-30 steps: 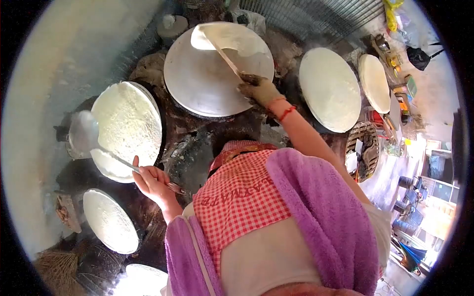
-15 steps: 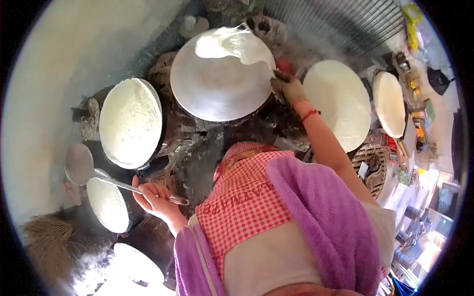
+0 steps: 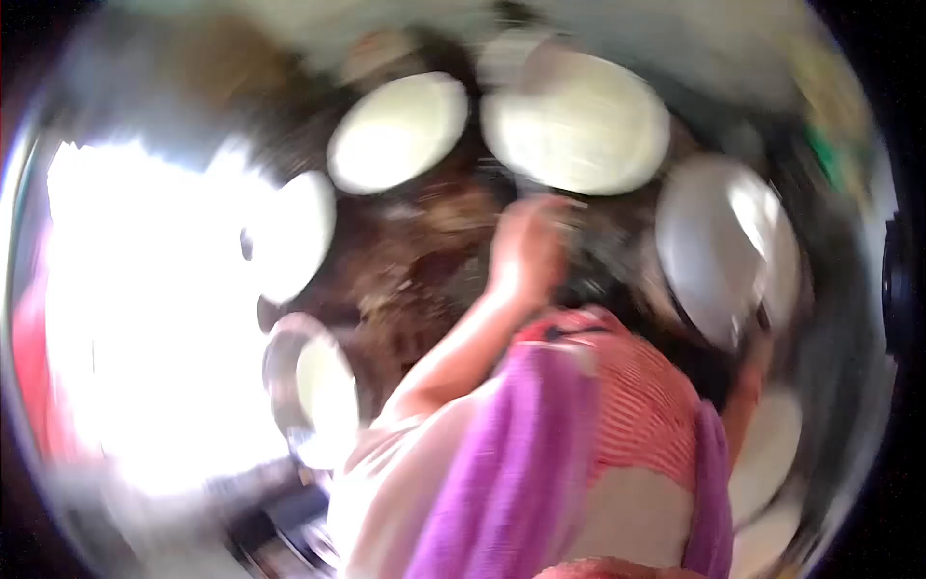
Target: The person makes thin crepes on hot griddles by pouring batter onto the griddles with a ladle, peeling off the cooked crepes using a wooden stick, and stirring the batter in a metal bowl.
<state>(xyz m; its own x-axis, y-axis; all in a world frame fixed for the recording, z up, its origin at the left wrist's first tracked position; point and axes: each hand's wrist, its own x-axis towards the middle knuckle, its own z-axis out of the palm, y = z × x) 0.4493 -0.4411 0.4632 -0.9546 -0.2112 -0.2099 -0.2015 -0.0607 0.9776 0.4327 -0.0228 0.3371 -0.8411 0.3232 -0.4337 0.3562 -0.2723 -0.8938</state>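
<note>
Motion blurs the whole view. My left hand (image 3: pixel 531 249) is closed in the middle, just in front of a round pan coated with pale batter (image 3: pixel 588 125). It holds a long-handled metal ladle, whose blurred bowl (image 3: pixel 548 69) appears over that pan's far edge. On the right, my right hand (image 3: pixel 759 343) is at the near rim of a bare grey domed pan (image 3: pixel 709 246). Its fingers are closed round a dark item too smeared to name. A bright white streak (image 3: pixel 757 217) lies across the grey pan's surface.
More pale-coated pans stand in an arc: one at back left (image 3: pixel 397 133), another farther left (image 3: pixel 297 236). A pot with pale contents (image 3: pixel 323 381) sits at lower left. Pale discs (image 3: pixel 767 454) lie at lower right. Strong glare (image 3: pixel 145 309) washes out the left side.
My view has swung left, so the pans appear shifted right. My left hand and the ladle have moved to a coated pan. My right hand stays by the grey pan's rim.
</note>
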